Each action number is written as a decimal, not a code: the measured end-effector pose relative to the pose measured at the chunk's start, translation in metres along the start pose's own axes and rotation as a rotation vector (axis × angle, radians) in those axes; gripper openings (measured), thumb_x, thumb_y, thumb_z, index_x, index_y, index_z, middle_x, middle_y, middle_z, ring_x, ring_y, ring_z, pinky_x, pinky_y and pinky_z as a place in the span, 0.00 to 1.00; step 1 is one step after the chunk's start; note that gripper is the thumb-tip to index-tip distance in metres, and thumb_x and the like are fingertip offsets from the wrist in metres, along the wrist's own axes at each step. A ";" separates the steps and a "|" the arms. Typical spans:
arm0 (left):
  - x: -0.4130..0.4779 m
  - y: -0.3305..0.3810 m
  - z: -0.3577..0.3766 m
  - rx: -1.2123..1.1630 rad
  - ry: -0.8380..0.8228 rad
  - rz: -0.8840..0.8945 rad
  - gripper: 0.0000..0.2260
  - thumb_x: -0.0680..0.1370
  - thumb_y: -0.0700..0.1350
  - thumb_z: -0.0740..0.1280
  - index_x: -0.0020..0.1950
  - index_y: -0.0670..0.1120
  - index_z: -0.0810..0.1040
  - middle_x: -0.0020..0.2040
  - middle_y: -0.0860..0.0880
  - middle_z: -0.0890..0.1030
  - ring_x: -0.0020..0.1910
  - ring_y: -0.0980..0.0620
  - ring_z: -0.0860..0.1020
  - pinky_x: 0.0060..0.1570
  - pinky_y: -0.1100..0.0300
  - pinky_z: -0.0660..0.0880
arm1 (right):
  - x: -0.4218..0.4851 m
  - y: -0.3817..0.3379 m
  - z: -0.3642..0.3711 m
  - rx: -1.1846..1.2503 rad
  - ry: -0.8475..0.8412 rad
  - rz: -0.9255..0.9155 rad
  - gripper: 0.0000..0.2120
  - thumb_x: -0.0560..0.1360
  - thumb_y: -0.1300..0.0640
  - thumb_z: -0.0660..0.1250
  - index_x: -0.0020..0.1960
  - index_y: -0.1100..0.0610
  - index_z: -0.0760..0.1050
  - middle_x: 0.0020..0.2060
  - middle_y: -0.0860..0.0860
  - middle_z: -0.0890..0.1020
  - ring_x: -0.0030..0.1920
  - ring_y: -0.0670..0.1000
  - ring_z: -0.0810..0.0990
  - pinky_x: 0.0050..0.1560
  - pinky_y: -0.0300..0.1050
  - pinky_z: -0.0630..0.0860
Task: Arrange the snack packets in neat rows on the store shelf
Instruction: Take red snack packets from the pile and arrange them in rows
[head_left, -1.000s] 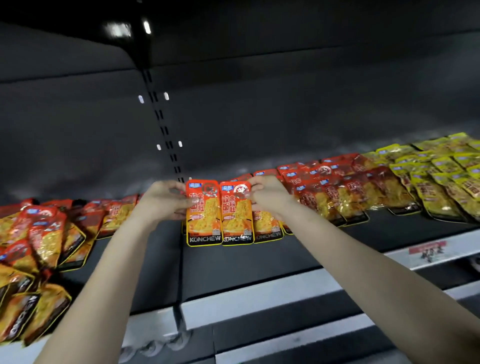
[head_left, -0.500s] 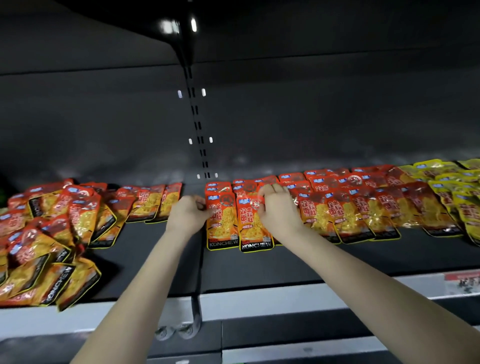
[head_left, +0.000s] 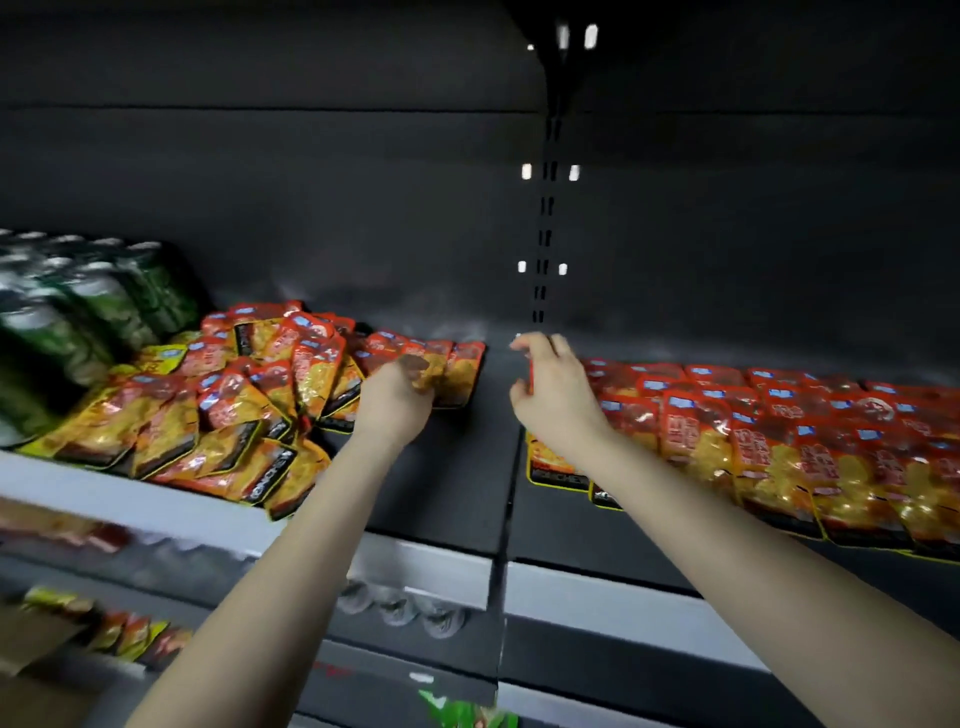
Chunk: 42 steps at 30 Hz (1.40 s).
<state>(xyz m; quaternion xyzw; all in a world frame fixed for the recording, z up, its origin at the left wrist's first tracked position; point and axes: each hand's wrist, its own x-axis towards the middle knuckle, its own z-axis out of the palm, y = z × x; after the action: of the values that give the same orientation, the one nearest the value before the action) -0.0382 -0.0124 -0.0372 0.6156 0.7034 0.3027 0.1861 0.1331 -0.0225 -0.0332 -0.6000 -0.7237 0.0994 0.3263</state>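
Both bare arms reach up and forward over the shelf (head_left: 452, 467), the forearms nearly straight and angled in toward each other. The left hand (head_left: 397, 397) is turned palm down, and its fingers are curled round the lower part of an orange-and-red packet (head_left: 441, 371) at the right-hand end of the loose heap (head_left: 234, 415). That packet lies toward the back of the shelf, overlapping its neighbours, just left of the dark bare stretch. The heap itself is a jumble, with packets lying over one another at all angles and spilling to the front edge. Green cans (head_left: 78, 312) stand beside it on the far left. The right hand (head_left: 558, 395) is held a little higher with the wrist cocked, the fingers raised and loosely bent and the thumb apart below them. A thin sliver of red shows in that gap, and I can't tell whether the hand pinches a packet edge-on or merely hovers above one. It sits over the left end of the neat rows (head_left: 779, 436), which lie overlapped like tiles to the right of the slotted upright (head_left: 543, 249).
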 end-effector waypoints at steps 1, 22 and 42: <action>0.002 -0.008 -0.007 0.018 0.013 -0.007 0.16 0.77 0.40 0.64 0.64 0.44 0.74 0.62 0.43 0.78 0.62 0.42 0.75 0.56 0.59 0.70 | 0.004 -0.007 0.008 0.019 -0.031 0.002 0.20 0.71 0.65 0.62 0.63 0.58 0.69 0.59 0.57 0.72 0.60 0.57 0.73 0.61 0.46 0.66; 0.066 -0.035 -0.016 0.196 -0.210 -0.072 0.40 0.68 0.57 0.74 0.72 0.43 0.59 0.66 0.43 0.69 0.65 0.41 0.71 0.60 0.49 0.72 | 0.088 -0.033 0.091 0.689 -0.230 0.559 0.08 0.73 0.66 0.64 0.40 0.54 0.73 0.39 0.54 0.79 0.35 0.51 0.77 0.32 0.42 0.75; 0.031 0.047 -0.002 -0.758 -0.326 -0.017 0.08 0.75 0.36 0.68 0.40 0.45 0.71 0.41 0.46 0.80 0.43 0.50 0.80 0.46 0.54 0.79 | 0.027 0.033 -0.035 0.922 -0.110 0.417 0.10 0.78 0.65 0.60 0.57 0.57 0.74 0.41 0.52 0.81 0.38 0.49 0.83 0.37 0.46 0.82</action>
<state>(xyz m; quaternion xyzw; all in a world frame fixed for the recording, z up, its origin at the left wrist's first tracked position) -0.0096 0.0200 -0.0014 0.5375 0.5083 0.4373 0.5114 0.1787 0.0025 -0.0147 -0.5191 -0.4855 0.5031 0.4917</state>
